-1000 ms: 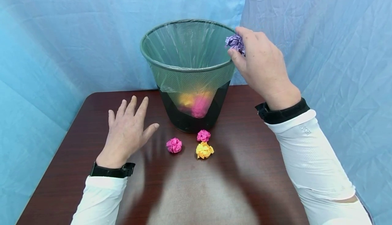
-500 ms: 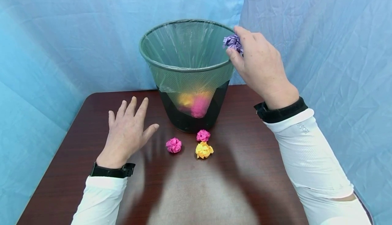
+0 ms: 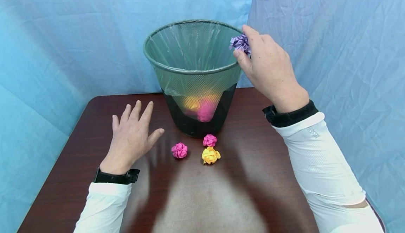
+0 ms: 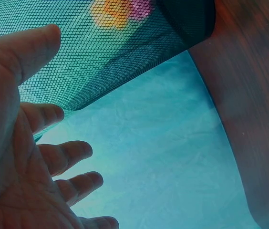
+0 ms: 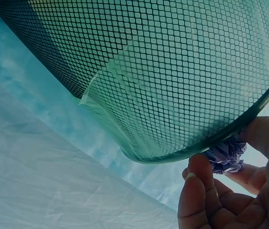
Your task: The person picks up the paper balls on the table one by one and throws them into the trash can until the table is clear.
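At the upper right of the head view, the right hand (image 3: 269,64) had its grip pinching a purple paper ball (image 3: 239,43) between thumb and fingers, at the right side of the rim of a mesh bin (image 3: 196,72). The right wrist view also showed the ball between thumb and fingers; whether it touched the rim could not be told.

The only writing that showed was a small grey mark (image 3: 313,132) near the cuff of the white right sleeve (image 3: 322,162), at the right of the frame. It looked like a short row of letters, but lay slanted and was too small to read with certainty. Below the hand, a black wristband (image 3: 290,116) circled the wrist.

The bin stood upright at the upper centre, its clear liner (image 3: 193,46) folded over the rim; yellow paper (image 3: 192,103) and pink paper (image 3: 206,109) showed through the mesh low down.

At the left of the frame, the grip of the left hand (image 3: 131,138) was spread and held nothing, over the dark tabletop (image 3: 202,197). Near the centre, a pink ball (image 3: 179,150) lay apart from a second pink ball (image 3: 210,140), which sat right up against a yellow ball (image 3: 211,156).
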A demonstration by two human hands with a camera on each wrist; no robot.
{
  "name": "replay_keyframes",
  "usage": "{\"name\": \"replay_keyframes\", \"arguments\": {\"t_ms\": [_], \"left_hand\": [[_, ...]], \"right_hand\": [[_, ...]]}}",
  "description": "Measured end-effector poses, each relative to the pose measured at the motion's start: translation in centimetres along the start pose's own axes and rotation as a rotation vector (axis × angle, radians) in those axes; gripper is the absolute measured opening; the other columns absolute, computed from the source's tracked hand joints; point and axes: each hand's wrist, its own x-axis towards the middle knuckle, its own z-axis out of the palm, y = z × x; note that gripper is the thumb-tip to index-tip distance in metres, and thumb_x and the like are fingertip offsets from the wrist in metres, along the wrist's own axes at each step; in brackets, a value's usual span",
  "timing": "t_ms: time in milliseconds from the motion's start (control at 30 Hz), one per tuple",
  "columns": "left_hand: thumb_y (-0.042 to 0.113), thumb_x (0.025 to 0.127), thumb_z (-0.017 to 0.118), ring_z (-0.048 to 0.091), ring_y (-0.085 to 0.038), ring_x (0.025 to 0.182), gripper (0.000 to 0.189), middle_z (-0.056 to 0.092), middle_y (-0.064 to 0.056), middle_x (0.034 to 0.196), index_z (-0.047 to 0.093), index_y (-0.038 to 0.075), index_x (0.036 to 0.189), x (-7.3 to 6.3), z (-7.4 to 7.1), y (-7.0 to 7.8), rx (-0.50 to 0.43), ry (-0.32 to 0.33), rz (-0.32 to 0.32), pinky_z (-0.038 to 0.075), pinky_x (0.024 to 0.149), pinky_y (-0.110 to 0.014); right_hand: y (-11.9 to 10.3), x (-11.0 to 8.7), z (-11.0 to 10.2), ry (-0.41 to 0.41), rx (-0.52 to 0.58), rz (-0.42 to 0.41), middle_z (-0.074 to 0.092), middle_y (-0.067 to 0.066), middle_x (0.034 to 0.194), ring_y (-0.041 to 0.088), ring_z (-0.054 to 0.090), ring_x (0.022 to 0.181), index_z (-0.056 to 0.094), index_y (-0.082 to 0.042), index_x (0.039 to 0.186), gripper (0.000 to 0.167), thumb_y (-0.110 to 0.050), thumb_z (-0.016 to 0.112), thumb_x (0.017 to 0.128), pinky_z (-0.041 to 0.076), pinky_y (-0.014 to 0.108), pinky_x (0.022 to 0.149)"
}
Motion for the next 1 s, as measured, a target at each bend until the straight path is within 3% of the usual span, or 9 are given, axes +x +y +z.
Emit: {"name": "replay_keyframes", "arguments": {"t_ms": [300,533,1000], "left_hand": [[0.046,0.094,0.074,0.024,-0.058,0.151,0.088,0.031,-0.029,0.166,0.033,0.013,0.164,-0.08,0.01,-0.03,0.001,-0.007,-0.002,0.015,0.111,-0.085],[0.047,0.094,0.074,0.024,-0.058,0.151,0.088,0.03,-0.029,0.166,0.032,0.014,0.165,-0.1,0.13,-0.1,0.0,-0.01,-0.004,0.015,0.111,-0.085],[0.047,0.094,0.074,0.024,-0.058,0.151,0.089,0.03,-0.029,0.166,0.032,0.014,0.165,-0.12,0.29,-0.08,0.0,-0.021,-0.01,0.014,0.111,-0.085]], "right_hand": [[0.01,0.01,-0.11,-0.028,-0.003,0.006,0.064,0.027,0.129,0.043,0.062,0.119,0.034,-0.01,0.163,0.063,-0.038,0.052,0.109,0.052,0.064,0.088],[0.03,-0.13,-0.12,-0.054,0.015,0.02,0.063,0.023,0.111,0.04,0.062,0.104,0.032,-0.011,0.164,0.063,-0.037,0.05,0.11,0.052,0.061,0.082],[0.08,-0.23,-0.02,-0.041,0.017,0.01,0.062,0.021,0.107,0.038,0.061,0.097,0.034,-0.01,0.163,0.062,-0.038,0.049,0.11,0.051,0.058,0.076]]}}
